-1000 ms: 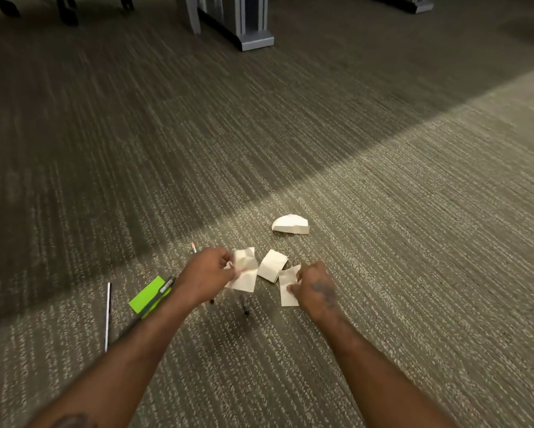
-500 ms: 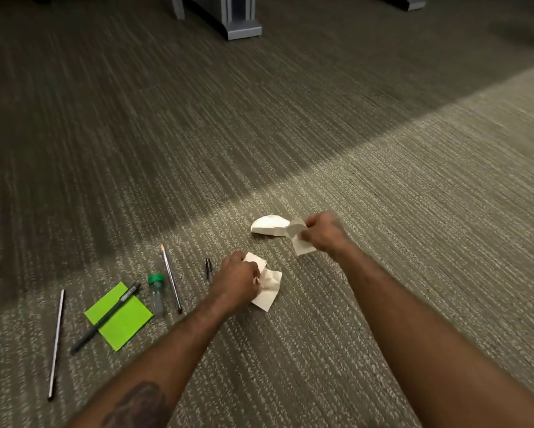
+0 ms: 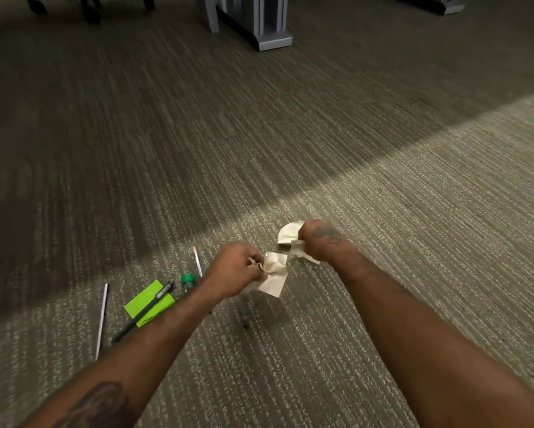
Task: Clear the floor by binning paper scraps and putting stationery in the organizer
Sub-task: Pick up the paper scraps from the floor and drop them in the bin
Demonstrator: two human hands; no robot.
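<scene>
The grey carpet floor is the biggest thing, with one grey furniture base at the far side. Two bare forearms reach forward. The left hand is closed on crumpled paper scraps, held a little above the carpet. The right hand is closed on more scraps, touching one curved scrap on the floor. At the left lie one green sticky pad, one dark pen across it, one silver stick, one pencil and one green-capped tube.
</scene>
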